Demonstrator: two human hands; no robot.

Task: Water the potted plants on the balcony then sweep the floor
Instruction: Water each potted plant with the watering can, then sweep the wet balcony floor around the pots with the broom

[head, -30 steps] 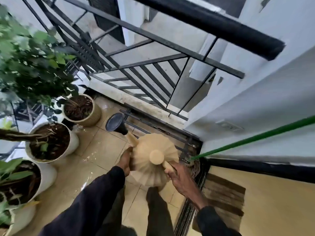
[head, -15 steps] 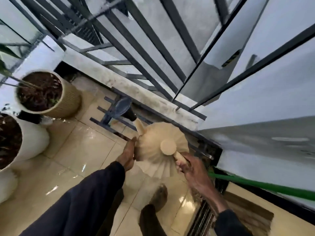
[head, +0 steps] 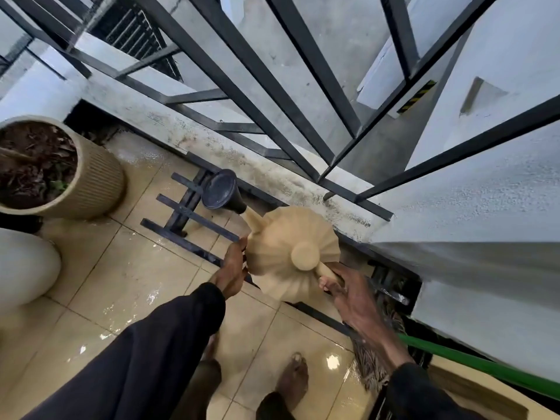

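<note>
A beige ribbed watering can with a black rose head hangs low over the wet tiled floor near the railing. My right hand grips its handle from the right. My left hand presses against the can's left side. At the left stands a beige ribbed pot filled with dark soil; a white pot sits in front of it. A green broom handle leans low at the right, its bristles resting on the floor by the wall.
A black metal railing runs along the concrete curb ahead. A black metal rack lies flat on the tiles under the can's spout. A white wall closes the right side. My bare feet stand on wet tiles.
The view has tilted down and closer to the floor. The can has sunk lower towards the corner by the railing, both hands staying on it. The leafy plants have left the view.
</note>
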